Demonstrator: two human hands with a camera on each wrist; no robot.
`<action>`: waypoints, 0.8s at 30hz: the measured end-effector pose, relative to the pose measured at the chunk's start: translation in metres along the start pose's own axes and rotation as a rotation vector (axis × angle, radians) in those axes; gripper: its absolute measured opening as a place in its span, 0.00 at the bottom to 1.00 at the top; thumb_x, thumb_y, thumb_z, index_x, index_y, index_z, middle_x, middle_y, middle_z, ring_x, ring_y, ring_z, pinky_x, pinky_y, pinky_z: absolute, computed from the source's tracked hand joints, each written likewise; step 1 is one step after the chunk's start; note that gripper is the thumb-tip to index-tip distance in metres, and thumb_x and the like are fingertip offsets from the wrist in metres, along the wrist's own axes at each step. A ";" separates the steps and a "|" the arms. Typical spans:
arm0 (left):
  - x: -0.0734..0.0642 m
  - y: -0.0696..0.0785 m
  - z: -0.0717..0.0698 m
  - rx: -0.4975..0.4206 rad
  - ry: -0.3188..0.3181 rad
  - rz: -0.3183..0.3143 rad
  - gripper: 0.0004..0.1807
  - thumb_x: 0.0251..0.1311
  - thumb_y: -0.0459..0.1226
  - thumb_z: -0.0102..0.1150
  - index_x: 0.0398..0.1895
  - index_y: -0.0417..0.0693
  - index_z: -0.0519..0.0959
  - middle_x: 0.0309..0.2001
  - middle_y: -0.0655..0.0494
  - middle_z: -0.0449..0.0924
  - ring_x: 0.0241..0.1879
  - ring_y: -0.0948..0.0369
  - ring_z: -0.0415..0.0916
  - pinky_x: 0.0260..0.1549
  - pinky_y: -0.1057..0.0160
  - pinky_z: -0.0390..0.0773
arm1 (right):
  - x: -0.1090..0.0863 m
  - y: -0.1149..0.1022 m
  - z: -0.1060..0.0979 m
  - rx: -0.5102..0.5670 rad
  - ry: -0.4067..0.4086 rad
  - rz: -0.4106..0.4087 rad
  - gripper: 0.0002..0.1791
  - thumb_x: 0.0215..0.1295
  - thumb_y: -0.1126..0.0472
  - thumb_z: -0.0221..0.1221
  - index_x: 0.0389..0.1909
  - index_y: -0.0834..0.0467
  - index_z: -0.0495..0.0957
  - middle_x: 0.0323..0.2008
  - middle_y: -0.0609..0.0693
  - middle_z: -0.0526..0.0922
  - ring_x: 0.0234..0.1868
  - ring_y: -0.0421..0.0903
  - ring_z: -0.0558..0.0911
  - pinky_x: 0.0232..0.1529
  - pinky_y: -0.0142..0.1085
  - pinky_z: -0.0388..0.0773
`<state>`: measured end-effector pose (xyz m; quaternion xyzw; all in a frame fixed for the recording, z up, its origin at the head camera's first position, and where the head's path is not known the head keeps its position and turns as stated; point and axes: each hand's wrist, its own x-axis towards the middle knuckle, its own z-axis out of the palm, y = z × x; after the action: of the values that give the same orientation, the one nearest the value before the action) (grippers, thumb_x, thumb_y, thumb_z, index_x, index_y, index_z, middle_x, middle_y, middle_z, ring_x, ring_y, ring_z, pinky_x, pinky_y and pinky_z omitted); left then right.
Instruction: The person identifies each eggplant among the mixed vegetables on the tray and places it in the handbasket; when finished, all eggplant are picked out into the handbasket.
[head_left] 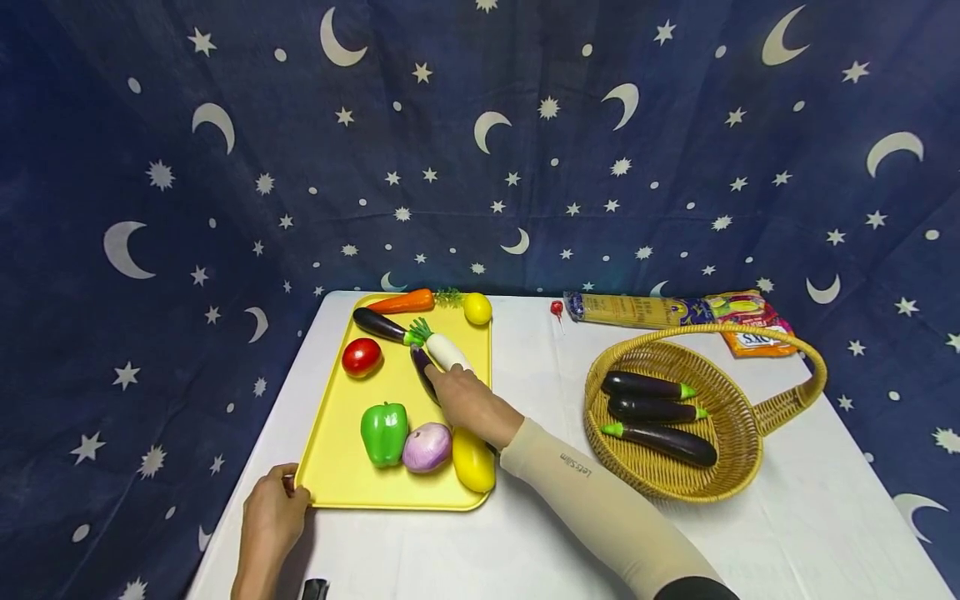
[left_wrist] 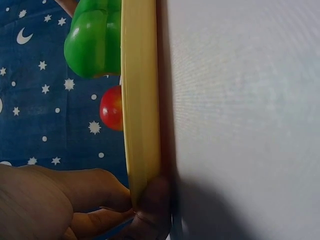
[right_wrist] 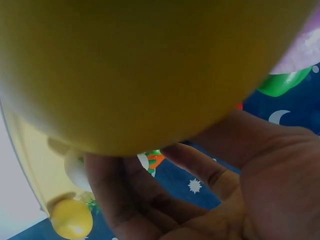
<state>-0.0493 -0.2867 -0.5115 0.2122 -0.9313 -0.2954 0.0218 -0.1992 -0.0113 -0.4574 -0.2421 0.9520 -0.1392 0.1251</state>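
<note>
My left hand (head_left: 273, 512) pinches the front left corner of a yellow tray (head_left: 337, 467); the left wrist view shows fingers and thumb on its rim (left_wrist: 141, 100). Inside the tray, my right hand (head_left: 468, 402) grips an eggplant (head_left: 422, 367), its lower part hidden by the hand. Just behind lies a white radish (head_left: 447, 352) with a green top. Another eggplant (head_left: 381, 325) lies farther left. Close to the right wrist are a yellow mango-like fruit (head_left: 473, 462) and a purple onion (head_left: 427, 448). That yellow fruit covers much of the right wrist view.
Also on the tray are a green bell pepper (head_left: 384, 435), a tomato (head_left: 362, 357), a carrot (head_left: 405, 302) and a lemon (head_left: 477, 309). A wicker basket (head_left: 731, 417) with three eggplants stands right. Behind it lie a spaghetti pack (head_left: 637, 310), an orange packet (head_left: 757, 333) and a lollipop (head_left: 557, 308).
</note>
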 end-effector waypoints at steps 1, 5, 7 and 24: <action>0.000 0.000 0.000 0.000 -0.001 0.001 0.25 0.59 0.29 0.55 0.60 0.26 0.77 0.38 0.37 0.79 0.38 0.46 0.77 0.35 0.55 0.71 | -0.001 0.000 0.000 0.002 0.004 -0.005 0.25 0.80 0.66 0.53 0.74 0.52 0.70 0.49 0.62 0.82 0.43 0.53 0.78 0.45 0.44 0.79; -0.001 -0.001 -0.001 -0.003 0.009 0.005 0.25 0.58 0.29 0.55 0.60 0.26 0.77 0.38 0.38 0.79 0.38 0.47 0.77 0.35 0.55 0.71 | -0.006 0.000 -0.001 0.006 0.048 -0.060 0.22 0.76 0.69 0.56 0.68 0.56 0.74 0.47 0.61 0.79 0.42 0.53 0.74 0.45 0.41 0.77; -0.002 -0.001 -0.001 -0.011 0.012 0.004 0.25 0.58 0.29 0.55 0.60 0.26 0.78 0.39 0.37 0.80 0.38 0.46 0.77 0.35 0.55 0.71 | -0.010 0.002 -0.003 0.021 0.074 -0.081 0.22 0.73 0.71 0.58 0.66 0.57 0.75 0.46 0.59 0.78 0.42 0.53 0.73 0.45 0.41 0.75; -0.003 -0.002 -0.005 -0.022 0.011 0.019 0.25 0.59 0.29 0.55 0.60 0.27 0.78 0.40 0.38 0.81 0.39 0.47 0.79 0.38 0.53 0.73 | -0.037 0.019 -0.027 0.237 0.284 -0.199 0.12 0.69 0.72 0.63 0.52 0.62 0.83 0.49 0.56 0.86 0.47 0.51 0.75 0.53 0.42 0.76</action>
<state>-0.0454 -0.2899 -0.5079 0.2046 -0.9298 -0.3042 0.0318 -0.1836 0.0290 -0.4326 -0.2963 0.9085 -0.2946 0.0028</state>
